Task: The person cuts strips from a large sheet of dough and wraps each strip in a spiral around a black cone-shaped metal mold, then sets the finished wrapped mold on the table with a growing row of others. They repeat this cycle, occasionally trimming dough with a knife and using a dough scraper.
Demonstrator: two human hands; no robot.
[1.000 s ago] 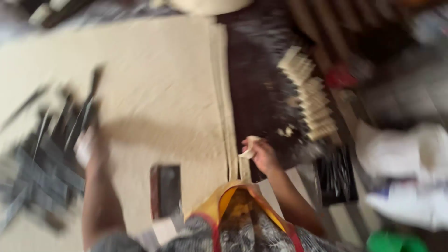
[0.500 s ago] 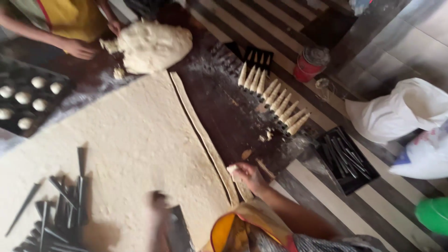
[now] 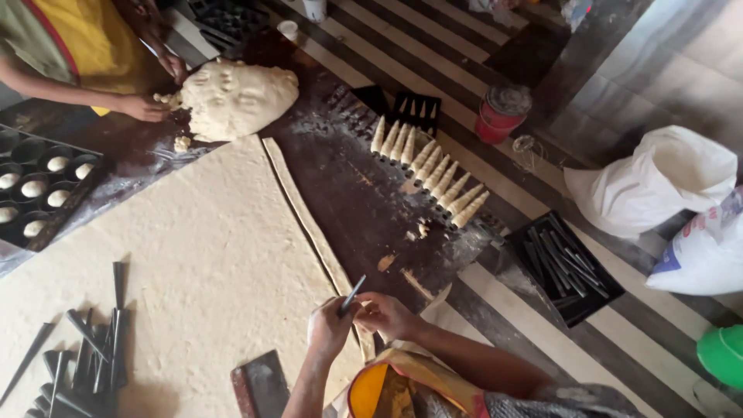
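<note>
Rolled sheet: the wide, pale, floured sheet of dough covers most of the dark work table; a slip of the hands just above its near edge could dent or tear it.
Cut strip: a long narrow strip of dough lies just beside the sheet's right edge, running from the far end towards the wearer's hands. It looks soft and thin, so a hard pull could stretch or snap it.
Dough mound: a big pale lump of dough sits at the far end, where another person's hands touch it; no risk to it from here.
Wrapped cones: a slanted row of pale dough-wrapped cones lies well apart to the right, safe unless something is swept across the table.
Spare cones: a heap of bare dark metal cone moulds rests on the sheet's left corner; their weight may mark the dough.
Left hand: the left hand is curled closed round a slim dark metal cone mould, tip pointing up and away.
Right hand: the right hand is loosely curled against the mould's lower end; whether it pinches dough cannot be told.
Mould's look: thin, tapered, dark and smooth. Being slick, it could slide out of floury fingers, or the dough could wind on unevenly.
</note>
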